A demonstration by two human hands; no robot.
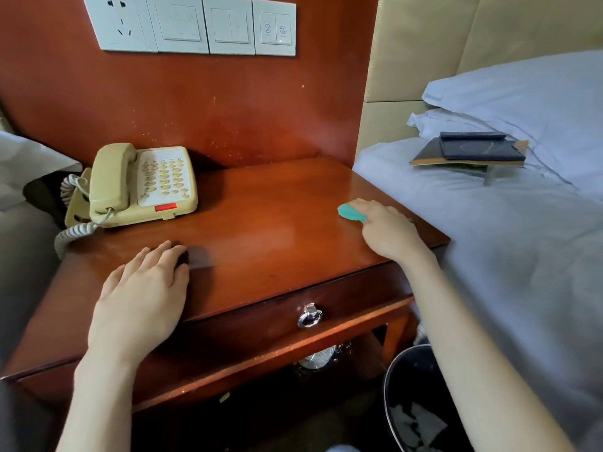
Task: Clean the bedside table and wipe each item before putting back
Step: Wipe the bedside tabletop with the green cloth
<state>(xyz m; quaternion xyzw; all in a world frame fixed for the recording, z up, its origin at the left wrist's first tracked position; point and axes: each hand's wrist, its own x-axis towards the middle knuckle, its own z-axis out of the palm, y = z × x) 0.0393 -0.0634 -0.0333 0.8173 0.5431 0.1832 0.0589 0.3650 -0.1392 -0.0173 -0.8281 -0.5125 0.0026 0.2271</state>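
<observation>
A black waste bin (396, 380) stands below white wall switches (195, 24) and pillows (522, 89).

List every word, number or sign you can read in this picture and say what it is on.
No text can be quoted with certainty.
Rightmost wall switch plate: two round symbols, one per button, too blurred to read.
Telephone keypad: markings on and beside the keys, too small to read.
Red tab on the telephone: no legible print.
Dark booklets on the bed: faint cover marking, illegible.
</observation>
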